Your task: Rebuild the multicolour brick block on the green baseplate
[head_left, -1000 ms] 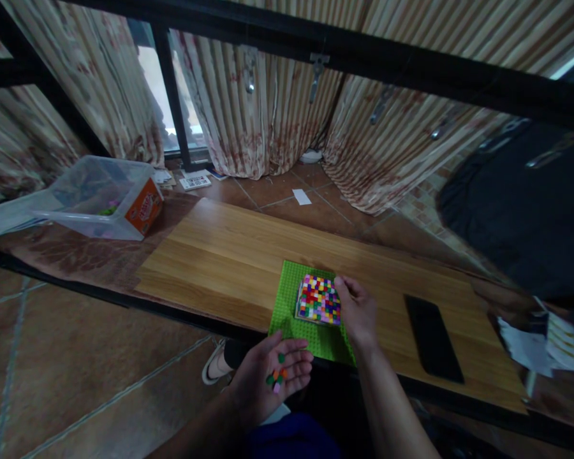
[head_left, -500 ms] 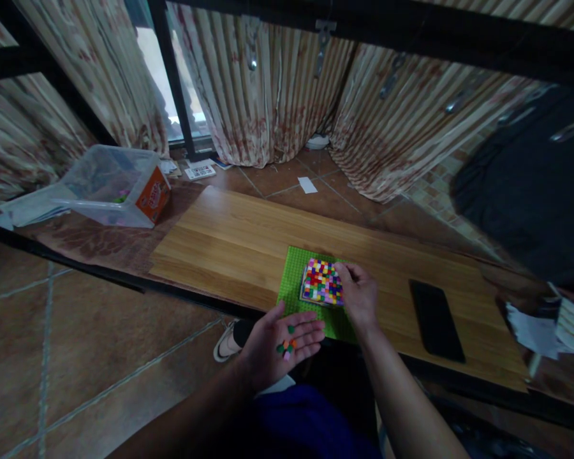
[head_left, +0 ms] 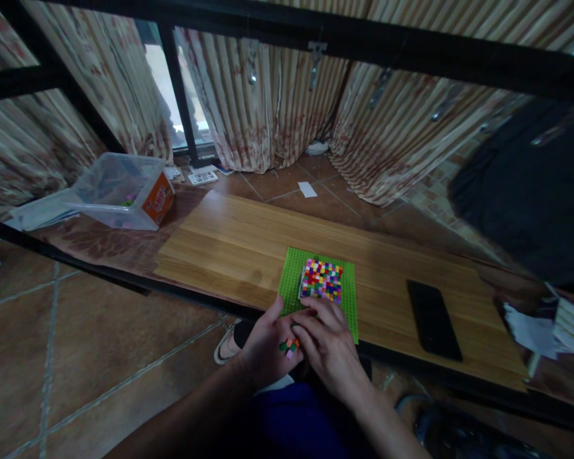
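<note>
My left hand (head_left: 263, 350) lies palm up in front of the table edge and holds a few loose small building bricks (head_left: 289, 347), green, orange and pink. Over its fingers reaches my right hand (head_left: 332, 347), thumb and forefinger closing on a small green brick (head_left: 294, 326) at the left palm; the fingertips partly cover it. Just beyond both hands, a green baseplate (head_left: 349, 303) lies on the wooden board. On it sits a block with a top of many-coloured small bricks (head_left: 323, 279), its near edge partly behind my right fingers.
A black phone-like slab (head_left: 434, 320) lies on the wooden board (head_left: 229, 239) to the right. At the left stands a clear plastic tub (head_left: 119, 194) with an orange label and some bricks inside. Papers (head_left: 530, 328) lie at the far right, curtains (head_left: 277, 108) hang behind.
My right hand has left the right side of the many-coloured block and come down to the left palm, onto a green brick. The left hand stays nearly in place.
</note>
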The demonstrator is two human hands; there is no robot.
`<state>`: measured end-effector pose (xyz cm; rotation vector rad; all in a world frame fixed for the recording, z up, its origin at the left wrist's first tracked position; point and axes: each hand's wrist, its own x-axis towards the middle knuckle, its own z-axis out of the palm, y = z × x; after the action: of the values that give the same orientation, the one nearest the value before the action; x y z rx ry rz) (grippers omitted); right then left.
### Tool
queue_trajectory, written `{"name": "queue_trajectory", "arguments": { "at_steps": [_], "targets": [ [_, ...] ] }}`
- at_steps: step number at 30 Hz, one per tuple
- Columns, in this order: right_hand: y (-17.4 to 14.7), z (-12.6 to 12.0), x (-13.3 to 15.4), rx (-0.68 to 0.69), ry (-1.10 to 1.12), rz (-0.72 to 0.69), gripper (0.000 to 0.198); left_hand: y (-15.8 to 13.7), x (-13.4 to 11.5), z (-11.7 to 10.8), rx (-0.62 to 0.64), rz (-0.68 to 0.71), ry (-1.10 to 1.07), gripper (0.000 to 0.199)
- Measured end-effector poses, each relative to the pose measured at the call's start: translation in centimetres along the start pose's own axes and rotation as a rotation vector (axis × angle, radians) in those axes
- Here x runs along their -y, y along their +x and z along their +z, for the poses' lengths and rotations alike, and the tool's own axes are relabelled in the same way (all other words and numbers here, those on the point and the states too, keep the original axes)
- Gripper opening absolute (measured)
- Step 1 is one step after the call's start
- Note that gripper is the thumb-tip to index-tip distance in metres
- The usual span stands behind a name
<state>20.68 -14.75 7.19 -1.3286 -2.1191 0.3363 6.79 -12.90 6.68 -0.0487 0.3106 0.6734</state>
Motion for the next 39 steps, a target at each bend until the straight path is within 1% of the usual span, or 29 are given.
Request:
{"name": "queue_trajectory", "arguments": {
  "at_steps": [4,8,11,13,15,16,20,22,24,26,31,34,39],
  "targets": [
    [-0.6,0.7,-0.4,0.001,-0.032,-0.004,0.016,0.0,0.2,0.0,-0.012,-0.020,0.014,0.060],
    [-0.6,0.0,0.1,0.076,0.042,0.034,0.015,-0.1,0.3,-0.3,-0.044,-0.020,-0.006,0.057],
    [-0.4,-0.8,0.8,0.160,0.147,0.092,0.015,-0.1,0.4,-0.3,-0.008,-0.006,-0.008,0.056],
    [-0.2,-1.2,0.9,0.182,0.191,0.101,0.016,0.0,0.5,-0.2,0.033,0.007,0.003,0.057],
    [0.2,-1.4,0.4,0.136,0.198,0.107,0.016,0.0,0.4,-0.1,0.020,0.032,0.011,0.057],
    [0.5,-1.5,-0.1,0.080,0.189,0.118,0.016,0.0,0.3,-0.1,-0.013,0.037,0.019,0.056],
    [2.7,-1.2,-3.1,-0.216,0.117,0.201,0.011,-0.2,-0.5,-0.5,-0.200,0.001,0.088,0.051],
    [4.0,-0.9,-4.6,-0.296,0.109,0.228,0.011,-0.3,-1.0,-0.7,-0.256,-0.006,0.116,0.044],
    [5.1,-0.5,-5.8,-0.319,0.103,0.242,0.012,-0.3,-1.5,-0.8,-0.278,0.008,0.126,0.039],
    [5.7,-0.1,-6.5,-0.308,0.093,0.257,0.012,-0.4,-2.0,-0.8,-0.275,0.033,0.124,0.035],
    [5.8,0.5,-7.0,-0.295,0.097,0.314,0.012,-0.2,-2.9,-0.9,-0.253,0.086,0.104,0.034],
    [5.8,0.8,-7.1,-0.326,0.179,0.383,0.012,-0.1,-3.1,-1.0,-0.278,0.095,0.100,0.035],
    [6.4,1.2,-7.4,-0.340,0.398,0.517,0.012,0.0,-3.1,-0.9,-0.326,0.089,0.094,0.037]
  ]
}}
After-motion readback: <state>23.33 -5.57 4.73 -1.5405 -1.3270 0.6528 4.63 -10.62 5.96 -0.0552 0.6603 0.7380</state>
